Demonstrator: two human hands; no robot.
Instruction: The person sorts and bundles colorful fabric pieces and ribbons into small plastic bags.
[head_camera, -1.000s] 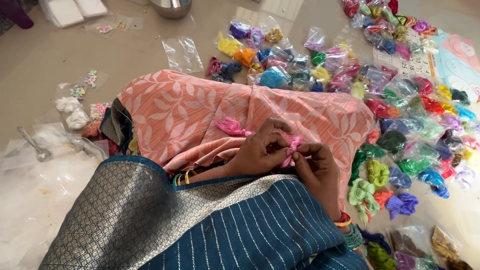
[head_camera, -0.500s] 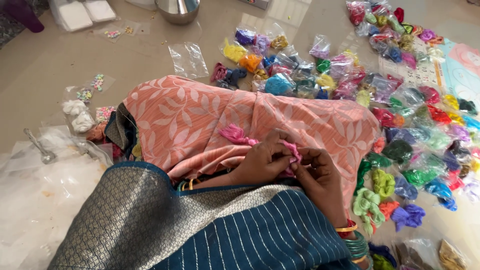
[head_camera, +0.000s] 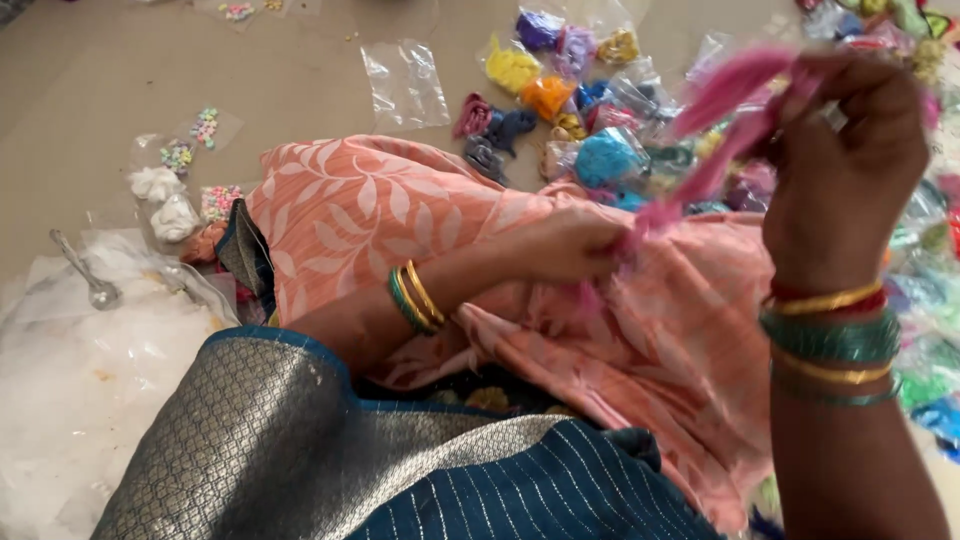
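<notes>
At left, a metal spoon (head_camera: 88, 280) is lying on clear plastic sheeting (head_camera: 70, 400). At centre, the left hand (head_camera: 575, 245) is pinching shut on the lower end of a pink fabric strip (head_camera: 700, 150) over the peach leaf-print cloth (head_camera: 400, 215). At right, the raised right hand (head_camera: 845, 150) is gripping its upper end; the strip is looking light, soft and limp, best held at its ends.

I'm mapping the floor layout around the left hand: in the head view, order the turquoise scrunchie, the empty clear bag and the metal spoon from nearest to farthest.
1. Turquoise scrunchie: just above the left hand, on the floor.
2. Empty clear bag: farther up and to the left.
3. Metal spoon: far left, on the white plastic sheet.
</notes>
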